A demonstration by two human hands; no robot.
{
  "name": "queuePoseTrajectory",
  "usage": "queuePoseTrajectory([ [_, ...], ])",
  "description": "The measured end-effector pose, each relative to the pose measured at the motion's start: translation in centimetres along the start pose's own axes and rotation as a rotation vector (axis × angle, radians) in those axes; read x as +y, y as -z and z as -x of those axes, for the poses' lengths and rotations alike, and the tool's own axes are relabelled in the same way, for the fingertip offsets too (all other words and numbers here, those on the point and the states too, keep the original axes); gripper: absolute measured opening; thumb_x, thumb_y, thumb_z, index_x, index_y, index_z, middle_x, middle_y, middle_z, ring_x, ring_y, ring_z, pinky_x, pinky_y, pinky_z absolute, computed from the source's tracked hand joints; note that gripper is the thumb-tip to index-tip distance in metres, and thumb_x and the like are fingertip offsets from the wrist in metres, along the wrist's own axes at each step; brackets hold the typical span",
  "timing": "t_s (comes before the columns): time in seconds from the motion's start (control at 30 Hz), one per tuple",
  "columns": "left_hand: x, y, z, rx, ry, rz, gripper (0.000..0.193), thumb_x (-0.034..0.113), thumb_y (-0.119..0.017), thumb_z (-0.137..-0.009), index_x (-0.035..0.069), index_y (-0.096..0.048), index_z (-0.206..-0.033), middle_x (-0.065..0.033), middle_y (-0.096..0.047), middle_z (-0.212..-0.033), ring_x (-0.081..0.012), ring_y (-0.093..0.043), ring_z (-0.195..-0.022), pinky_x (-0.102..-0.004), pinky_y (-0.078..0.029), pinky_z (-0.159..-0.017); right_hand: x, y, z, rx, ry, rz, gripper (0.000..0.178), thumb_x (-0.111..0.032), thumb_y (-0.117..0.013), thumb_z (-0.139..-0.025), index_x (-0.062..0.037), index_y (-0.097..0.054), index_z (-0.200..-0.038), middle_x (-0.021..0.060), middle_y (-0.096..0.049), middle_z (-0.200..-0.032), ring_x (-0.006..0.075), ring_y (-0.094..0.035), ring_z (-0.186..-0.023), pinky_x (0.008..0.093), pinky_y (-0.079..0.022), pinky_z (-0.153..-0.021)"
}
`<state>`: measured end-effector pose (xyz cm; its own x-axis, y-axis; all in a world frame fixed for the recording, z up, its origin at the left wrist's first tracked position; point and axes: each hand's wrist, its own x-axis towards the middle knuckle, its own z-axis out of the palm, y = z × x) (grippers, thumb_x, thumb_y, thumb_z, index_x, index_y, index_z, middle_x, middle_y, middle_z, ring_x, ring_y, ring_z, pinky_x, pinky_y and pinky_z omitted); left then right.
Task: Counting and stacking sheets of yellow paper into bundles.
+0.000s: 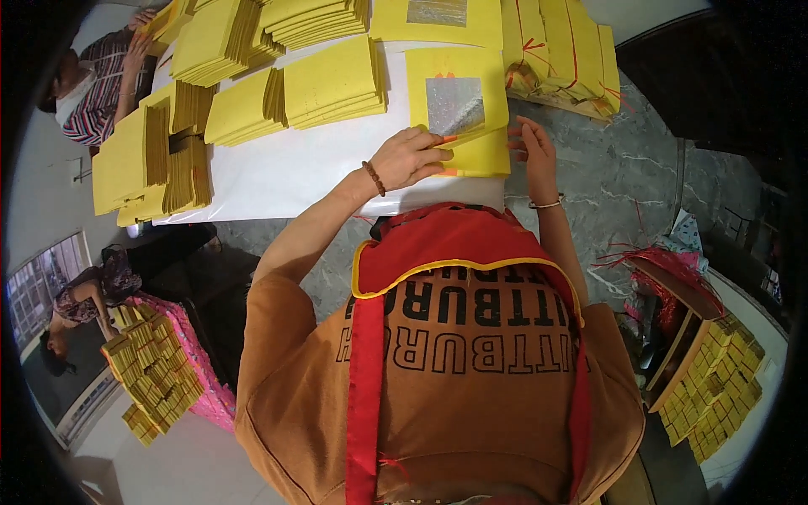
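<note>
Red cloth with yellow piping makes the bib apron (463, 240) nearest me, worn over a brown shirt (471, 421); take the middle of the view as the clock's centre, twelve straight ahead of the wearer. Just past the apron, at the near edge of the white-covered table (278, 181), lies the yellow sheet (417, 80) with its silver foil square (455, 103), its long axis running from twelve to six. The left hand (410, 158) is the nearer one: its bent fingers lie close together on the paper, though whether the thumb pinches from below I cannot tell. From those fingers the foil sits at one o'clock; from the right hand (537, 151), at ten. That right hand has its fingers loosely spread beside the sheet's three o'clock edge, pinching nothing I can see; contact is unclear. A raised paper edge runs crosswise between the hands, tipping up slightly toward the right one.

Farther on, folded yellow stacks (332, 84) stand at eleven and a red-tied bundle (572, 50) at one. Yellow packets (160, 370) rest by pink cloth (206, 379) at eight. Away at ten sits a co-worker in striped sleeves (93, 114).
</note>
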<state>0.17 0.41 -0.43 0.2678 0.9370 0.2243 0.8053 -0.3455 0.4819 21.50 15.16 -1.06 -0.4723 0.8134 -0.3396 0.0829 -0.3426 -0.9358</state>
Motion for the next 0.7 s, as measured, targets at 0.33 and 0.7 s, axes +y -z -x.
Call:
queuePoseTrajectory([
  [0.33,1.1,-0.8,0.2,0.129,0.006,-0.168,0.025,0.01,-0.058,-0.074,0.006,-0.055,-0.099,-0.0085,-0.056,-0.103,-0.021,-0.055,-0.085,-0.0317,-0.044,-0.073,-1.0,-1.9,0.4,-0.069,-0.313,-0.323,0.04,-0.039,-0.042,-0.092,-0.0108,-0.048,-0.121,0.005,-0.057,-0.105,0.0146,-0.058,-0.087,0.0281,-0.048,-0.071],
  [0.7,0.8,3.1,-2.9,0.355,0.121,0.003,0.066,0.016,-0.064,-0.071,0.005,-0.036,-0.13,-0.0167,-0.049,-0.119,-0.0328,-0.045,-0.108,-0.0432,-0.036,-0.091,-4.8,-1.9,1.2,-0.326,0.061,0.061,0.035,-0.01,-0.049,-0.085,-0.005,-0.049,-0.119,0.005,-0.06,-0.103,0.0126,-0.057,-0.084,0.0272,-0.046,-0.071],
])
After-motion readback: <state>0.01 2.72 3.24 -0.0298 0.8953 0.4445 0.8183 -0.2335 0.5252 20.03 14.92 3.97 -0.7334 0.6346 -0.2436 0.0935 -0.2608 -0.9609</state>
